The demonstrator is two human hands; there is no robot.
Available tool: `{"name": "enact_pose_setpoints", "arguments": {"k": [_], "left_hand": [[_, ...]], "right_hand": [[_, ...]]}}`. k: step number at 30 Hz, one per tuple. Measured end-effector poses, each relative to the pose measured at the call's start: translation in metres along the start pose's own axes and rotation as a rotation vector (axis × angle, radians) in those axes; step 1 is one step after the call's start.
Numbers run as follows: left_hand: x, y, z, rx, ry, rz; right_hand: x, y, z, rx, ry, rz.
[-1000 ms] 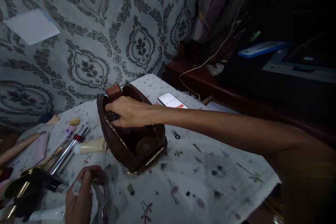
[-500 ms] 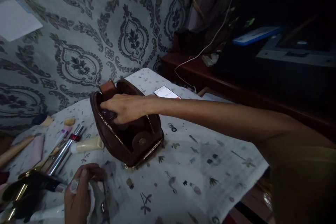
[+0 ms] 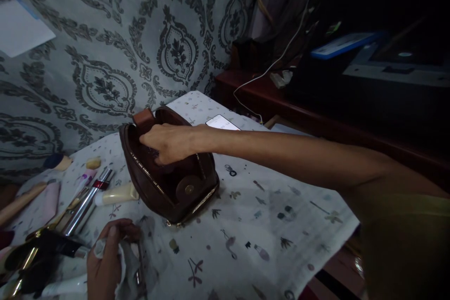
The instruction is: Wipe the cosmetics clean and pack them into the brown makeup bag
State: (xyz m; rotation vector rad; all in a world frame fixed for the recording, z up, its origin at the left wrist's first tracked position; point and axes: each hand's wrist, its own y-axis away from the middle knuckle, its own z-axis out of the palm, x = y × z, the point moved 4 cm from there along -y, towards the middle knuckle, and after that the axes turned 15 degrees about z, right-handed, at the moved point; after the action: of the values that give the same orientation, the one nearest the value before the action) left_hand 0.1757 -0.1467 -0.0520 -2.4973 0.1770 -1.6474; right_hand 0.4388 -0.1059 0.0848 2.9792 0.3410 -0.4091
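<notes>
A brown leather-look cosmetic bag (image 3: 147, 185) stands unzipped on the cloth, its mouth wide and a round snap tab showing inside. My right hand (image 3: 170, 144) reaches down into it, fingers bent and closed around a small dark, glossy item (image 3: 153, 153) that is mostly hidden in shadow. At the lower left, my left hand (image 3: 107, 255) rests low over the cloth with its fingers curled. A crumpled white tissue (image 3: 99, 247) pokes out between thumb and fingers.
Left of the bag lie a cream tube (image 3: 117, 194), a silver tube with a red band (image 3: 86, 204), brushes and several other cosmetics. A lit phone (image 3: 221, 122) lies behind my right forearm. A patterned wall (image 3: 105, 84) rises behind; a white cable (image 3: 277, 63) hangs at the right.
My right hand has shifted slightly right inside the bag, and the dark item has sunk lower and shows less. My left hand stays almost in place.
</notes>
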Motion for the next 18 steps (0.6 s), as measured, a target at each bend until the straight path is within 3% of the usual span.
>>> {"name": "enact_pose_setpoints", "arguments": {"k": [6,11,18], "left_hand": [[-0.007,-0.002,-0.001,-0.004,0.057,-0.023],[-0.013,-0.006,-0.004,-0.031,0.051,0.005],[-0.009,-0.005,-0.002,-0.01,0.045,-0.003]], "right_hand": [[0.0,0.0,-0.003,-0.03,0.016,0.053],[-0.005,0.0,-0.007,-0.05,0.065,0.011],[0.006,-0.013,0.004,0.012,-0.061,-0.016]]}}
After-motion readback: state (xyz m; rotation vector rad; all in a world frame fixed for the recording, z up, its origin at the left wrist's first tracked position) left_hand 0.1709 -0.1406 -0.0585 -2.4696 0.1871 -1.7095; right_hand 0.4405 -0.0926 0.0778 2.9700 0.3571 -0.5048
